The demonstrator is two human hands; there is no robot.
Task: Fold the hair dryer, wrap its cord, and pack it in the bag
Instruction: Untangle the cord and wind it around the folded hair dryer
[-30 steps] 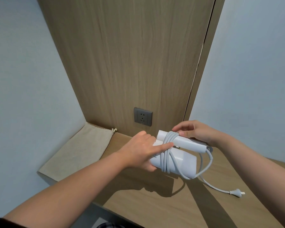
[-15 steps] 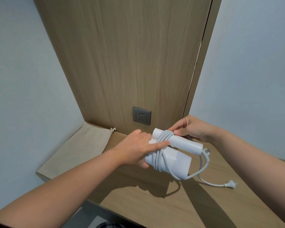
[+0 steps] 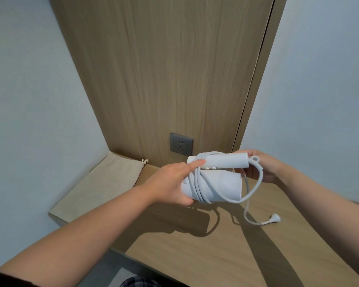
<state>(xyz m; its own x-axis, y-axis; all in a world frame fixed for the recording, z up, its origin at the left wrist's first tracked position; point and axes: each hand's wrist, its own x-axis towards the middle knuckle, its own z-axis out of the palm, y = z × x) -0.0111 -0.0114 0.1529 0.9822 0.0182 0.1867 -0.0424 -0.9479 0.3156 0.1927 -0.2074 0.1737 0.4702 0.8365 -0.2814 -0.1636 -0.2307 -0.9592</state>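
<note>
The white hair dryer [image 3: 222, 183] is folded, handle lying along its barrel, and held above the wooden shelf. Several turns of its white cord [image 3: 197, 183] circle the left end. My left hand [image 3: 170, 181] grips that end, with the index finger pressing on the wraps. My right hand [image 3: 257, 166] holds the right end of the handle from behind, partly hidden by the dryer. A loose loop of cord hangs at the right, and the plug [image 3: 275, 218] trails down to the shelf. The beige drawstring bag [image 3: 104, 187] lies flat at the left.
The wooden shelf [image 3: 216, 245] sits in a corner, with a wood panel behind and pale walls on both sides. A grey wall socket [image 3: 181, 143] is just behind the dryer. The shelf's front edge runs diagonally at the lower left.
The dryer has turned more level and risen slightly in both hands. The right hand has shifted along the handle toward its right end. The plug has dragged a little on the shelf.
</note>
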